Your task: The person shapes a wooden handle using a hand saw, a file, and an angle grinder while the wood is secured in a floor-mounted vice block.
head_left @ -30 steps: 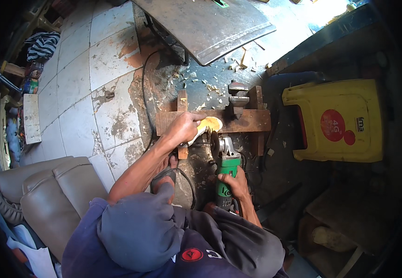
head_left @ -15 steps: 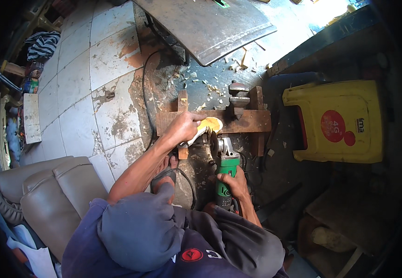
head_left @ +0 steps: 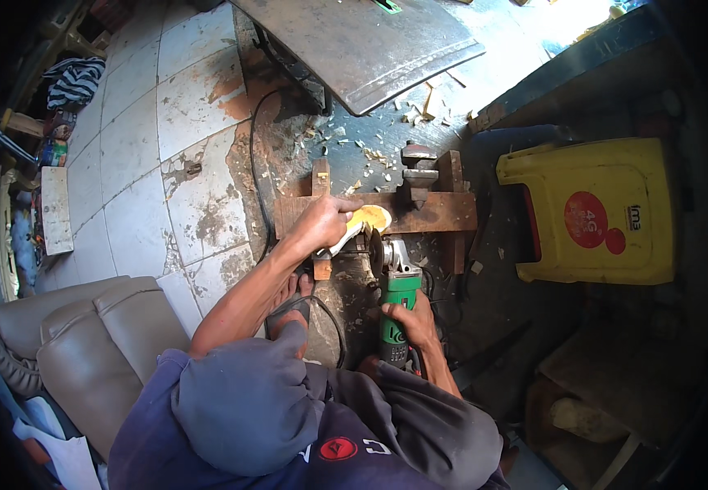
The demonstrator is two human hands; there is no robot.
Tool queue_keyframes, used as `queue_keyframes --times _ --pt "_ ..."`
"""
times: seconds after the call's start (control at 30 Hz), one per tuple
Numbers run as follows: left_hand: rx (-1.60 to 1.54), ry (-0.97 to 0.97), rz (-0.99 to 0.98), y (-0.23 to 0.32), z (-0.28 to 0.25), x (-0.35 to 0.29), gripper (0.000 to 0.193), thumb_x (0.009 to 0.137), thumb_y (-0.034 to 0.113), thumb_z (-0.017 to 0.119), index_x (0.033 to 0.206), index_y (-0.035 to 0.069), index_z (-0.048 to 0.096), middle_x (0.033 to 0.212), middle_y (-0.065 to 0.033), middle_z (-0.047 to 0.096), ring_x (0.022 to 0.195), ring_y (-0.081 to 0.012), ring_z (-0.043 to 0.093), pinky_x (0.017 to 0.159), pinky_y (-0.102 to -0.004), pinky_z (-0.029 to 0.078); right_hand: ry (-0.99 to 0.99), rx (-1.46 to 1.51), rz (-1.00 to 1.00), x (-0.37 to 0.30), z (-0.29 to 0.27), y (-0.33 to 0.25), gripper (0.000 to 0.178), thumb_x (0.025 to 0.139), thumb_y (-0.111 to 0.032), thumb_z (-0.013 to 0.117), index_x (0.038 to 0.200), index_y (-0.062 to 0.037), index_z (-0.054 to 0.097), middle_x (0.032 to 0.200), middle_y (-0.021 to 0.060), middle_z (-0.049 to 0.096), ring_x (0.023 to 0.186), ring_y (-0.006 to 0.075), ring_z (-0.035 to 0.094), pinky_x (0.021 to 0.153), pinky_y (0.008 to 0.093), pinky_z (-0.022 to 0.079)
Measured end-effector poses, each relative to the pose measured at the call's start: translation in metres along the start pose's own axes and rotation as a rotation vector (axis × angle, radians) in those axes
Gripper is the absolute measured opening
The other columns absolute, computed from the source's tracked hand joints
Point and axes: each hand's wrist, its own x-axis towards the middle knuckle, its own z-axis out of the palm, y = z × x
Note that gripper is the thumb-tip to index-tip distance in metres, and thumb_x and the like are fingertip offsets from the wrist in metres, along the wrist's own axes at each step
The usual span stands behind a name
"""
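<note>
My left hand point(head_left: 319, 224) is closed on a piece with a yellow top and white sides point(head_left: 372, 217), shaped like the front of a shoe. Its exact kind is hard to make out. My right hand point(head_left: 419, 323) wraps round the green body of an angle grinder point(head_left: 404, 287). The grinder's dark disc point(head_left: 376, 251) stands upright against or very near the lower edge of the piece. Whether it spins I cannot tell. Behind the piece lies a low wooden beam point(head_left: 444, 214), with a dark metal block like a small vise point(head_left: 419, 178) on it.
A yellow plastic stool point(head_left: 615, 261) lies on its side at the right. Wood chips point(head_left: 378, 155) litter the floor beyond the beam. A dark panel point(head_left: 370, 49) stands at the far side. Cables point(head_left: 253, 163) run past my foot point(head_left: 293, 294). A brown padded seat point(head_left: 109, 343) is at the left.
</note>
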Motion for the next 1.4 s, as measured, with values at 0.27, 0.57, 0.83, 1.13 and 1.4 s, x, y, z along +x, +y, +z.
queue_keyframes --times 0.27,0.57,0.83,1.13,1.4 --pt "0.011 -0.020 -0.053 0.007 -0.001 0.000 0.031 0.097 0.013 0.065 0.128 0.014 0.073 0.110 -0.0228 0.075 0.091 -0.0283 0.075 0.085 -0.0365 0.056 0.001 -0.039 0.018 -0.001 -0.002 -0.007 0.053 0.074 -0.029 0.079 0.114 0.0028 0.064 0.095 0.0103 0.071 0.084 0.0191 0.067 0.079 0.0346 0.055" --pt "0.012 -0.034 -0.092 0.009 -0.003 0.000 0.031 0.098 0.013 0.064 0.128 0.014 0.073 0.104 -0.0232 0.076 0.083 -0.0254 0.074 0.080 -0.0360 0.055 -0.008 -0.056 0.011 0.001 -0.002 -0.003 0.053 0.075 -0.028 0.079 0.116 0.0024 0.063 0.096 0.0099 0.071 0.085 0.0188 0.067 0.080 0.0343 0.055" --pt "0.003 -0.020 -0.046 0.005 -0.003 -0.002 0.031 0.098 0.012 0.064 0.127 0.014 0.073 0.105 -0.0230 0.076 0.083 -0.0246 0.074 0.079 -0.0355 0.055 -0.008 -0.025 0.009 0.002 0.000 -0.003 0.054 0.075 -0.028 0.080 0.116 0.0025 0.063 0.096 0.0101 0.071 0.085 0.0190 0.067 0.079 0.0343 0.055" --pt "0.007 -0.033 -0.057 0.010 -0.005 -0.003 0.031 0.098 0.011 0.065 0.128 0.013 0.073 0.110 -0.0219 0.075 0.087 -0.0243 0.074 0.083 -0.0348 0.055 0.000 -0.021 0.014 0.001 0.002 -0.010 0.053 0.075 -0.028 0.080 0.114 0.0024 0.063 0.095 0.0093 0.070 0.084 0.0184 0.067 0.078 0.0336 0.054" --pt "0.022 -0.090 -0.169 0.027 -0.011 -0.006 0.031 0.098 0.012 0.065 0.128 0.013 0.073 0.109 -0.0213 0.076 0.087 -0.0242 0.074 0.082 -0.0346 0.055 -0.012 -0.017 0.002 0.003 -0.001 -0.002 0.052 0.075 -0.028 0.080 0.114 0.0021 0.064 0.095 0.0091 0.070 0.084 0.0183 0.067 0.079 0.0334 0.054"
